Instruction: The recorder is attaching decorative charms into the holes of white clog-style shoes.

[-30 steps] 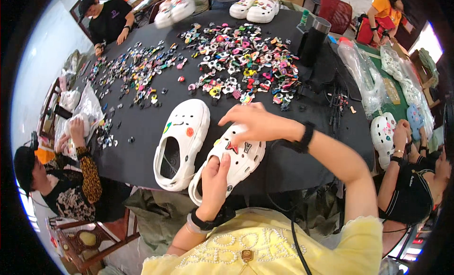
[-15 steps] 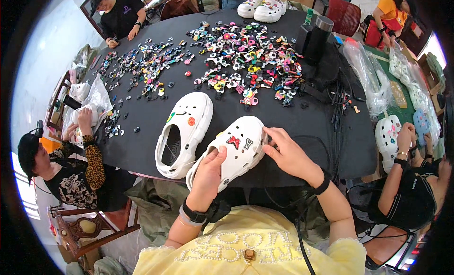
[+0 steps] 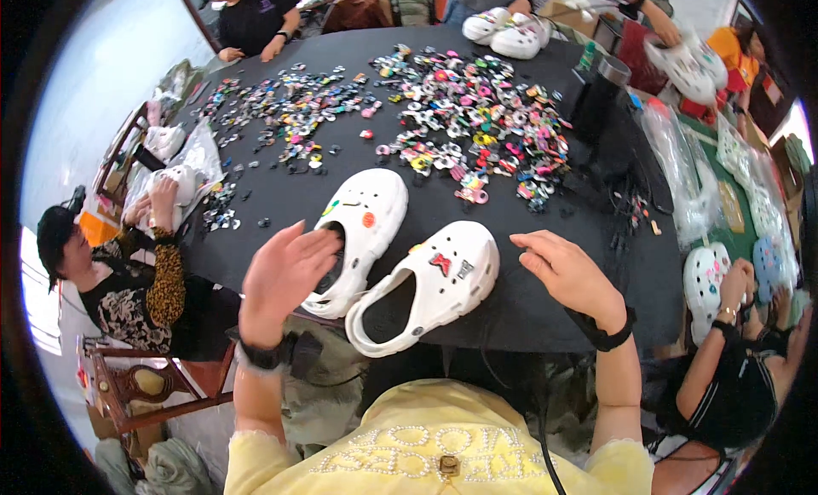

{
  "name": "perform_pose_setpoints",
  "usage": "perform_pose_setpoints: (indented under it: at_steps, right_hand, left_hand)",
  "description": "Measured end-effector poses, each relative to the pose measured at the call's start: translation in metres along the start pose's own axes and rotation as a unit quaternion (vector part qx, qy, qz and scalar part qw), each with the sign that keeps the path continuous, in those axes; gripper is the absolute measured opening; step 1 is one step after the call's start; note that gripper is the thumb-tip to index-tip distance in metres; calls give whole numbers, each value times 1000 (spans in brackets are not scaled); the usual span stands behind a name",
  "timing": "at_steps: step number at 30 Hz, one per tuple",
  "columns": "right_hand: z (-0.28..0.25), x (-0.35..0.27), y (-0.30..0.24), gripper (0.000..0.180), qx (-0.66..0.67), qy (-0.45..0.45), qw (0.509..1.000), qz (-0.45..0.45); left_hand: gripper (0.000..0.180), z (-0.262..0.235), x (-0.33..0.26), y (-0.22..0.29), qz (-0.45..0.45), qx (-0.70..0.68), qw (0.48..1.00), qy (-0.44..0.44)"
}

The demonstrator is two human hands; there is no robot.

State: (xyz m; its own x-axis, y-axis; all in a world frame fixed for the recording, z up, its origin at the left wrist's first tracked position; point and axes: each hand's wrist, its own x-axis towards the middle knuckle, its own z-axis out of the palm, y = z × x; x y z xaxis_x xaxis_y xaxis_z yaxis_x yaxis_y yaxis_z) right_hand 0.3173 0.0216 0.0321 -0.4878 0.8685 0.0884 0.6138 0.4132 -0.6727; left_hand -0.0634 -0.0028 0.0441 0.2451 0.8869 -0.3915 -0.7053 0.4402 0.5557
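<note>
Two white clogs lie side by side near the front edge of a round black table [image 3: 554, 312]. The nearer clog [image 3: 430, 284] carries a red bow charm and small dark charms. The other clog [image 3: 358, 227] sits to its left with an orange and a green charm. My left hand [image 3: 281, 278] hovers open in front of the left clog, holding nothing. Just right of the nearer clog my right hand [image 3: 567, 273] is open above the table, also with nothing in it. Both wrists wear black bands.
A wide heap of colourful charms [image 3: 469, 120] covers the table's far half, with a dark tumbler [image 3: 601, 94] at its right. More white clogs [image 3: 503, 31] stand at the far edge. Other people sit around the table; one at the left handles a bagged clog [image 3: 175, 184].
Both hands have let go of the nearer clog and drawn apart, left hand to the left, right hand to the right. The clog now rests on the table.
</note>
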Motion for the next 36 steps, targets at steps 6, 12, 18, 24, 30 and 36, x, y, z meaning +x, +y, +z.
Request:
perform_pose_setpoints:
  at_steps: [6, 12, 18, 24, 30, 36]
  right_hand:
    - [43, 25, -35, 40, -98, 59, 982, -152]
    - [70, 11, -48, 68, -234, 51, 963, -125]
    - [54, 3, -44, 56, -158, 38, 977, -138]
    - [62, -3, -74, 16, 51, 87, 979, -175]
    - [79, 0, -74, 11, 77, 48, 978, -185]
    - [89, 32, -86, 14, 117, 84, 985, -95]
  left_hand:
    - [43, -4, 60, -22, 0, -21, 999, 43]
    - [19, -13, 65, -51, 131, 36, 990, 44]
    - [33, 52, -4, -78, 258, 230, 933, 100]
    - [32, 70, -29, -137, 397, 185, 883, 169]
    - [27, 46, -12, -139, 333, 306, 855, 253]
    - [27, 39, -7, -147, 418, 271, 844, 198]
